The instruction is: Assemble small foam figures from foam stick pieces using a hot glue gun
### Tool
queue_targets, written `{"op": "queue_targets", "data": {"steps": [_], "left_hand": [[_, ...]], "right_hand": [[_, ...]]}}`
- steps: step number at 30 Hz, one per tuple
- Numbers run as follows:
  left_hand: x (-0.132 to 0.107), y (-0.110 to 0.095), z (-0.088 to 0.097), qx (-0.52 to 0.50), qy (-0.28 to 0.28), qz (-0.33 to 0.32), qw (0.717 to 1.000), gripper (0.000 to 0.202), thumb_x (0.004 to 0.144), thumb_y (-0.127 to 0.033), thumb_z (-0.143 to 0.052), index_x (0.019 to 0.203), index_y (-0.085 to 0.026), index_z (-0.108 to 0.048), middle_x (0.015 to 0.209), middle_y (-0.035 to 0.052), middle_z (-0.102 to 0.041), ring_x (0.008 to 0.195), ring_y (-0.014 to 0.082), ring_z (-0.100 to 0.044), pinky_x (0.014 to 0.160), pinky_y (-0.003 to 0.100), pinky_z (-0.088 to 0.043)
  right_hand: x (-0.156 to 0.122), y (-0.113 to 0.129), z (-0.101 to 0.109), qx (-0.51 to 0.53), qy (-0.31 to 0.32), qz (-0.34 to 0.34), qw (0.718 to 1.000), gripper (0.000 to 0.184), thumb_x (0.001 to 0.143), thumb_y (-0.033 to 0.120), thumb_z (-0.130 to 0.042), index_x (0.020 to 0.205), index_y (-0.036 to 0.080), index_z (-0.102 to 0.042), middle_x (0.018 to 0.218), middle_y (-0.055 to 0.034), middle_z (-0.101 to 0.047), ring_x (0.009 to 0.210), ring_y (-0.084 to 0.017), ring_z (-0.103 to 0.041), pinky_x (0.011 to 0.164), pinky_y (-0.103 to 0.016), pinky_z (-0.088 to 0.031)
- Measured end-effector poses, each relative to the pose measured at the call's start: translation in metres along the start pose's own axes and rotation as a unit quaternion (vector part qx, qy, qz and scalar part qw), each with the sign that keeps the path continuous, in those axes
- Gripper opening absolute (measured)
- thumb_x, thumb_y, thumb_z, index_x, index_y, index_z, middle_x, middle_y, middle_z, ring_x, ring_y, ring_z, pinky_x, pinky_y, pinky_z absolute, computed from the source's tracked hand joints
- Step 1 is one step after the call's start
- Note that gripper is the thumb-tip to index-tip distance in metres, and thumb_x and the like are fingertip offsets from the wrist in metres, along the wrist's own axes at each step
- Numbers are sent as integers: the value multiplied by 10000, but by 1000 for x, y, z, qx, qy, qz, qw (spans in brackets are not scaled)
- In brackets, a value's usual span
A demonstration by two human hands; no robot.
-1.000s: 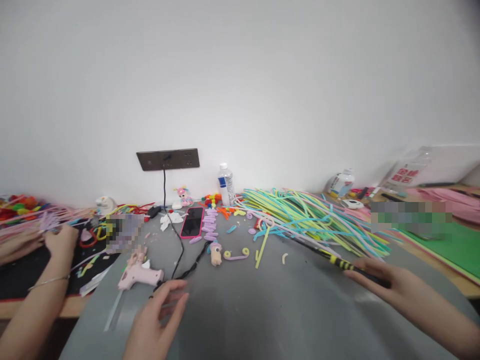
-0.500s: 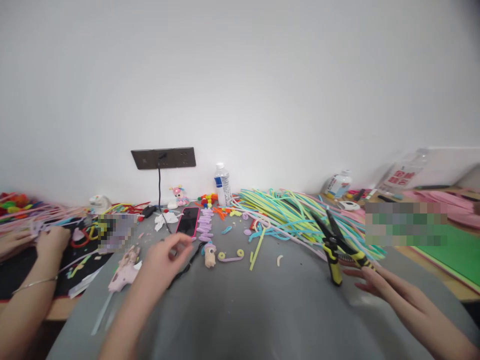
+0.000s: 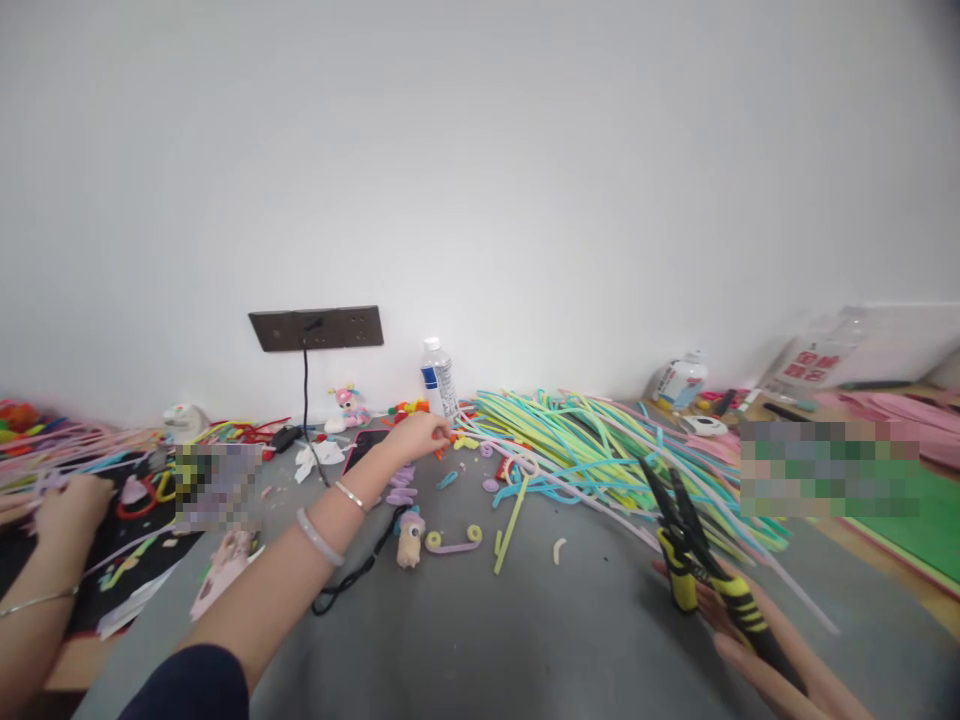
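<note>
My left hand (image 3: 424,436) reaches across to the far side of the grey table, its fingers curled down at small orange pieces (image 3: 439,454) beside the water bottle (image 3: 439,382). Whether anything is between those fingertips is hidden. My right hand (image 3: 739,640) is wrapped round yellow-and-black shears (image 3: 701,560), whose dark blades point away to the back left. Beyond the blades spreads a pile of pastel pipe cleaners (image 3: 577,440). Between my hands lie a small beige figure (image 3: 409,540), a lilac strip with curled yellow ends (image 3: 453,542) and a bent yellow-green pipe cleaner (image 3: 512,525).
A co-worker's hands (image 3: 71,515) are busy at the left edge. A phone (image 3: 364,445), a black cable (image 3: 356,575) and lilac pieces (image 3: 403,485) lie under or near my left arm. Green sheets (image 3: 911,525) and a second bottle (image 3: 680,380) are on the right.
My left hand has moved forward and right, from over the near left of the table to the orange pieces by the bottle. The shears have come slightly nearer in my right hand.
</note>
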State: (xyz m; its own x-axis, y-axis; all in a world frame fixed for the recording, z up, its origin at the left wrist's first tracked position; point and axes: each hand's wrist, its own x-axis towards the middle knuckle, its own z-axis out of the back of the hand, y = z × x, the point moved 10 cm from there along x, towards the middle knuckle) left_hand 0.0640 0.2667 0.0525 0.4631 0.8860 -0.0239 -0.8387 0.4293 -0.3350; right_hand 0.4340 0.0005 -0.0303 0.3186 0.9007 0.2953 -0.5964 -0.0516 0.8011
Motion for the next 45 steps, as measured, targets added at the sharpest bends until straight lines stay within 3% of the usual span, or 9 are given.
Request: {"op": "queue_targets", "data": {"steps": [3, 8, 13, 17, 25, 33, 37, 40, 45], "left_hand": [[10, -27, -18, -3, 12, -31, 999, 80, 825, -214, -723, 898, -208, -756, 911, 27, -776, 873, 181, -707, 776, 271, -512], [22, -50, -37, 8, -23, 2, 1000, 218, 847, -387, -698, 839, -173, -738, 892, 98, -765, 894, 259, -706, 768, 341, -509], [26, -53, -46, -12, -37, 30, 999, 198, 915, -342, -662, 885, -148, -692, 930, 60, -730, 898, 209, -689, 839, 399, -538], [20, -47, -37, -69, -43, 16, 997, 81, 840, -227, -707, 798, -162, -685, 802, 23, -722, 810, 193, -690, 780, 333, -525], [-27, -20, -1, -191, -58, 11, 980, 87, 760, -195, -663, 714, -195, -589, 703, 10, -693, 698, 181, -678, 667, 281, -512], [-91, -15, 28, -290, -8, -11, 957, 127, 746, -294, -696, 779, -190, -631, 789, 17, -695, 701, 164, -666, 673, 287, -544], [-120, -22, 19, -354, 33, -5, 935, 187, 738, -347, -727, 811, -183, -675, 797, 29, -708, 715, 171, -683, 707, 316, -564], [-138, -32, 4, -470, 64, 17, 880, 263, 718, -392, -787, 802, -175, -666, 786, 36, -723, 732, 168, -695, 722, 311, -562], [-153, -47, -9, -551, 37, 42, 833, 362, 722, -469, -813, 800, -168, -630, 859, 80, -763, 732, 165, -718, 691, 282, -552]], "right_hand": [[1, 8, -21, 4, 52, -26, 998, 652, 772, 606, -690, 1345, 294, -675, 1377, -66, -679, 1272, -385, -624, 979, -395, -594], [4, 28, -38, 41, 18, -26, 999, 573, 804, 578, -676, 1272, 246, -683, 1230, -86, -759, 1171, -335, -698, 914, -309, -607], [-2, 22, -41, 53, -1, -9, 999, 518, 853, 529, -655, 1284, 242, -644, 1206, -82, -757, 1173, -306, -693, 931, -273, -583], [-3, 19, -44, 47, 19, -5, 999, 501, 891, 535, -608, 1304, 252, -595, 1281, -79, -716, 1199, -285, -674, 961, -259, -557], [4, 46, -49, 21, 56, 7, 998, 564, 853, 533, -633, 1328, 234, -579, 1354, -111, -660, 1262, -339, -619, 1025, -376, -530], [16, 83, -67, -55, 56, 111, 991, 487, 863, 441, -627, 1300, 229, -590, 1215, -132, -684, 1122, -332, -644, 998, -479, -502], [14, 82, -69, -33, 58, 65, 996, 538, 864, 508, -614, 1312, 211, -577, 1295, -145, -669, 1204, -351, -625, 1031, -484, -487], [8, 77, -70, 2, 81, -14, 997, 586, 851, 592, -601, 1303, 219, -588, 1318, -129, -678, 1220, -345, -633, 992, -425, -525], [2, 97, -74, 53, 121, -35, 991, 488, 825, 576, -614, 1158, 223, -661, 1137, -97, -754, 1048, -322, -700, 874, -381, -561]]}}
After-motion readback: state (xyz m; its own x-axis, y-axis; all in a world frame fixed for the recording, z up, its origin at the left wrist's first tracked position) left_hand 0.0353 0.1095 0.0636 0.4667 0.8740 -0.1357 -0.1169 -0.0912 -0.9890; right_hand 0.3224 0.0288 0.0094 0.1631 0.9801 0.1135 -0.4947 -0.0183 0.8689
